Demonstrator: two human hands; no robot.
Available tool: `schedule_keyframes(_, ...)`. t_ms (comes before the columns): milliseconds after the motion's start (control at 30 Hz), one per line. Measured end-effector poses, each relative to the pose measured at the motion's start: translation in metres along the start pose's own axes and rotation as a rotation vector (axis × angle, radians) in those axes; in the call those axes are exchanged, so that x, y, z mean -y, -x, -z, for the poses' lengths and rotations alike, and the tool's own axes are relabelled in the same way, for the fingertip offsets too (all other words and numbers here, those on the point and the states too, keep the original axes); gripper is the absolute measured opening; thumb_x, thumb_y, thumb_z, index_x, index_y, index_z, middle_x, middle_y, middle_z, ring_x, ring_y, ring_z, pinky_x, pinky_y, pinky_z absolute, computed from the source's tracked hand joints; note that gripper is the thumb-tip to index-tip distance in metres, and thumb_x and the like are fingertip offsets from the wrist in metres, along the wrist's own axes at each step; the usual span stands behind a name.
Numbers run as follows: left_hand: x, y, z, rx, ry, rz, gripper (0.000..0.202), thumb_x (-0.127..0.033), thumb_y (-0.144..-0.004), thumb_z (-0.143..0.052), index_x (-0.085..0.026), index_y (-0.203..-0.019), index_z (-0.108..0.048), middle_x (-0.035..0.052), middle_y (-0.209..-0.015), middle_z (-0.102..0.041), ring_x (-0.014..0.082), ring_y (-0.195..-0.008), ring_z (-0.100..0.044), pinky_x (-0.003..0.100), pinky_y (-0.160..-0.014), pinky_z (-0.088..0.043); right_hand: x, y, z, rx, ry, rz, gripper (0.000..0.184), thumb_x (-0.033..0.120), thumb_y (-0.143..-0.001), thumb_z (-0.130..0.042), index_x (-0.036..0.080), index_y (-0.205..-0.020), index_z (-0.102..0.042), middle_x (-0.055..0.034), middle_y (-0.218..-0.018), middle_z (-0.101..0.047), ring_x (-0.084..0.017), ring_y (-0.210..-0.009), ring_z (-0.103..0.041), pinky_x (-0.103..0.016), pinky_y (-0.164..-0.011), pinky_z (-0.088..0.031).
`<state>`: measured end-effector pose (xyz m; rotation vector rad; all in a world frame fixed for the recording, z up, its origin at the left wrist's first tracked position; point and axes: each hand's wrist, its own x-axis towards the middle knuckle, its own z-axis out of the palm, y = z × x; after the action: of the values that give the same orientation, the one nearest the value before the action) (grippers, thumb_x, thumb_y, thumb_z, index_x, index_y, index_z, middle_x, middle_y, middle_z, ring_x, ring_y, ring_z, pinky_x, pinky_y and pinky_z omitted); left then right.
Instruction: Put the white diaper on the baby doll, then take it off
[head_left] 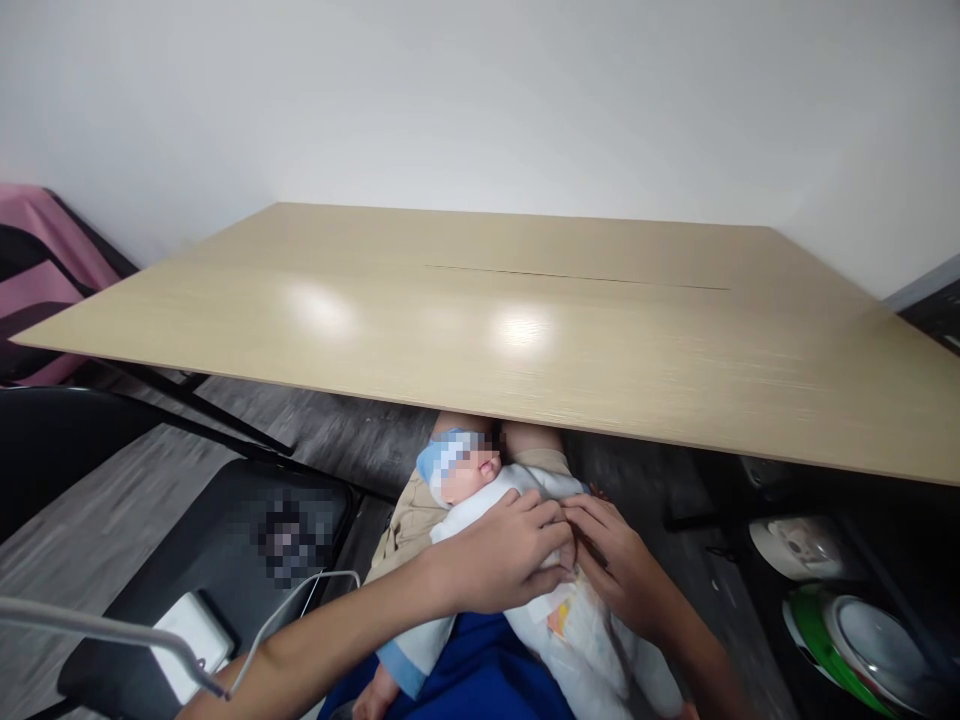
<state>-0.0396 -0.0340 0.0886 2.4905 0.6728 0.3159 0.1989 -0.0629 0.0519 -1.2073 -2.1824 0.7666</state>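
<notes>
A baby doll [480, 500] in a white suit with blue cuffs and a blue-and-white cap lies on my lap, below the table's near edge, head toward the table. My left hand [502, 555] rests on the doll's chest with its fingers curled against the white cloth. My right hand [622, 565] meets it from the right, fingertips pinching the suit at the same spot. A white diaper [559, 615] with an orange print shows under the hands.
A wide pale wooden table [525, 320] fills the middle of the view. A black chair [225, 560] with a white charger [191, 640] and cable stands at the left. Green-rimmed plates [855, 630] lie at the lower right. A pink cloth [37, 260] hangs at the far left.
</notes>
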Motion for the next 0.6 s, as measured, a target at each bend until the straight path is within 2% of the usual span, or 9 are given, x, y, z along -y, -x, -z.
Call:
schedule_keyframes(100, -0.004, -0.002, 0.003, 0.024, 0.022, 0.025, 0.013, -0.033, -0.114, -0.057, -0.021, -0.113, -0.061, 0.0078, -0.119, -0.069, 0.0263, -0.113, -0.06, 0.04, -0.095, -0.046, 0.0, 0.001, -0.002, -0.02, -0.013, -0.01, 0.025, 0.016, -0.106, -0.051, 0.025, -0.115, -0.073, -0.0098, -0.119, -0.075, -0.027, -0.109, -0.071, -0.043, -0.099, -0.057)
schedule_keyframes(200, -0.009, 0.004, 0.01, 0.045, 0.138, 0.042, 0.012, -0.032, -0.116, -0.053, -0.021, -0.113, -0.059, 0.007, -0.118, -0.071, 0.0253, -0.112, -0.06, 0.039, -0.099, -0.046, 0.002, 0.0, -0.002, -0.015, -0.036, -0.011, 0.028, 0.019, -0.109, -0.049, 0.027, -0.118, -0.075, -0.0079, -0.113, -0.075, -0.026, -0.104, -0.07, -0.042, -0.099, -0.055)
schedule_keyframes(300, -0.009, 0.02, 0.021, 0.098, 0.303, 0.015, 0.01, -0.032, -0.116, -0.055, -0.023, -0.115, -0.059, 0.0048, -0.117, -0.073, 0.0228, -0.112, -0.063, 0.036, -0.105, -0.047, 0.005, 0.001, 0.003, 0.011, -0.086, -0.046, 0.029, 0.029, -0.114, -0.049, 0.029, -0.121, -0.077, -0.0067, -0.109, -0.076, -0.026, -0.104, -0.071, -0.042, -0.102, -0.054)
schedule_keyframes(400, -0.003, 0.042, 0.032, 0.156, 0.398, -0.059, 0.013, -0.036, -0.113, -0.063, -0.023, -0.113, -0.062, 0.0037, -0.111, -0.076, 0.0201, -0.104, -0.068, 0.033, -0.104, -0.049, 0.007, 0.013, 0.019, 0.034, -0.171, -0.14, 0.034, 0.044, -0.115, -0.05, 0.029, -0.114, -0.081, -0.0065, -0.106, -0.078, -0.026, -0.103, -0.072, -0.039, -0.097, -0.054)
schedule_keyframes(433, -0.001, 0.046, 0.034, 0.186, 0.43, -0.08, 0.013, -0.036, -0.112, -0.066, -0.023, -0.113, -0.063, 0.0024, -0.105, -0.078, 0.0184, -0.098, -0.069, 0.031, -0.102, -0.05, 0.006, 0.02, 0.026, 0.052, -0.204, -0.184, 0.039, 0.049, -0.115, -0.049, 0.028, -0.11, -0.082, -0.0068, -0.104, -0.079, -0.026, -0.1, -0.073, -0.038, -0.093, -0.055)
schedule_keyframes(500, 0.003, 0.045, 0.038, 0.27, 0.513, -0.109, 0.012, -0.035, -0.112, -0.068, -0.023, -0.113, -0.065, -0.0016, -0.09, -0.078, 0.0145, -0.082, -0.071, 0.027, -0.091, -0.053, 0.004, 0.036, 0.042, 0.116, -0.291, -0.282, 0.056, 0.062, -0.115, -0.044, 0.026, -0.1, -0.084, -0.0063, -0.086, -0.077, -0.024, -0.08, -0.071, -0.035, -0.079, -0.055)
schedule_keyframes(600, 0.003, 0.01, 0.035, 0.339, 0.533, -0.139, 0.015, -0.038, -0.113, -0.066, -0.024, -0.119, -0.066, -0.0049, -0.078, -0.074, 0.0127, -0.066, -0.069, 0.024, -0.07, -0.052, 0.001, 0.06, 0.061, 0.29, -0.452, -0.45, 0.076, 0.078, -0.11, -0.035, 0.024, -0.09, -0.084, -0.0019, -0.054, -0.06, -0.019, -0.049, -0.053, -0.032, -0.058, -0.047)
